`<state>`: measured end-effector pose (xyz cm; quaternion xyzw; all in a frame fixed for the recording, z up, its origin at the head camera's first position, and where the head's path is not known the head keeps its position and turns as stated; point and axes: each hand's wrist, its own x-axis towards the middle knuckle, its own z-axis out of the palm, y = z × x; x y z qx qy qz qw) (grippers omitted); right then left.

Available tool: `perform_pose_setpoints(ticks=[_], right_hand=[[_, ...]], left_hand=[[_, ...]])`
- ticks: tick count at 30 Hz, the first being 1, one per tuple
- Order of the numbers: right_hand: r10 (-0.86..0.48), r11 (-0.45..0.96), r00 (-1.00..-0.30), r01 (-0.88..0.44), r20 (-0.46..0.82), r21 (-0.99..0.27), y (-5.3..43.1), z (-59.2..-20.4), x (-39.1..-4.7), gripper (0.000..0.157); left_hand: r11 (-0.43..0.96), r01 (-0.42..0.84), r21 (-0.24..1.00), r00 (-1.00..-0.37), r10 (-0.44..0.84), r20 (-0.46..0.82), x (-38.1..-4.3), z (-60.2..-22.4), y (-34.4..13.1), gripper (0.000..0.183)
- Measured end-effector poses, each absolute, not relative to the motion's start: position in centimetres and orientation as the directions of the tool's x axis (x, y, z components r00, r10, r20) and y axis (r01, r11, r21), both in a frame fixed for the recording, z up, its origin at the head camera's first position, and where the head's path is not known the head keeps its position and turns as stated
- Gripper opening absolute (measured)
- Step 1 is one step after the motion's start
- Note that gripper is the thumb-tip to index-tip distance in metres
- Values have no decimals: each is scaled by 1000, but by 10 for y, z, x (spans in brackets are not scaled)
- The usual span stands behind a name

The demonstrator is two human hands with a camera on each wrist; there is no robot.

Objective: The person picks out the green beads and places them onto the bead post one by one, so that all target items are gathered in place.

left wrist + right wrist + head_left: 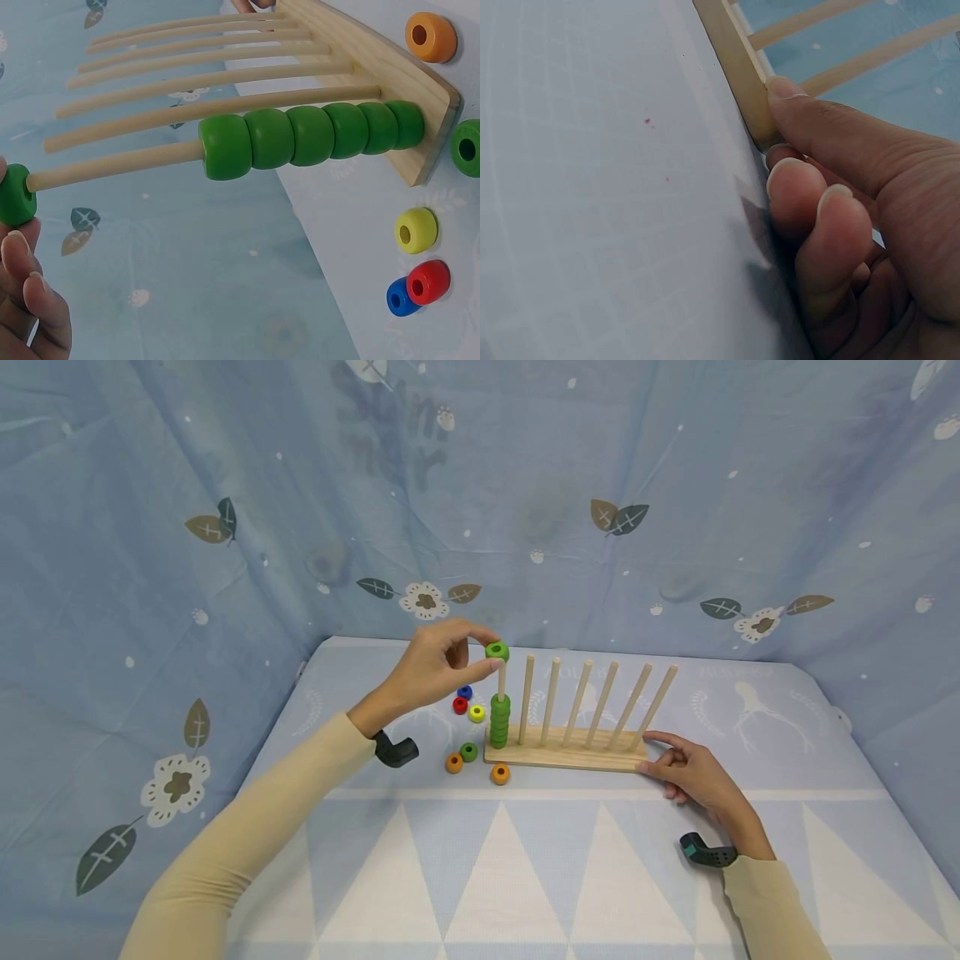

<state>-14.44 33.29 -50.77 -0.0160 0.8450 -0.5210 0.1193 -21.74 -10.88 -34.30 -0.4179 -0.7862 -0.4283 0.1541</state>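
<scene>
My left hand (pixel 438 662) pinches a green bead (pixel 497 650) between thumb and fingers at the top of the leftmost wooden peg (pixel 502 681). In the left wrist view the peg's tip meets the hole of that green bead (pixel 16 196). Lower on the same peg, several green beads (pixel 291 136) are stacked down to the wooden base (pixel 566 752). At the base's right end, my right hand (pixel 693 777) grips the board's edge, with the thumb (pixel 832 124) on top in the right wrist view.
Several bare pegs (pixel 581 702) stand in a row along the base. Loose beads lie left of and before it: blue (pixel 465 692), red (pixel 460 705), yellow (pixel 477 714), green (pixel 468 752), and two orange, one nearer the left (pixel 453 763). A patterned curtain (pixel 540 527) hangs behind the table.
</scene>
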Motion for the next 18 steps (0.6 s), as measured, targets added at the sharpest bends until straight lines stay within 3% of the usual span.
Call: perform_pose_setpoints(ticks=[18], right_hand=[[-151, 458, -970, 100, -188, -883, 333, -508, -145, 75]], left_hand=[[282, 804, 524, -581, 564, 587, -221, -347, -104, 29]])
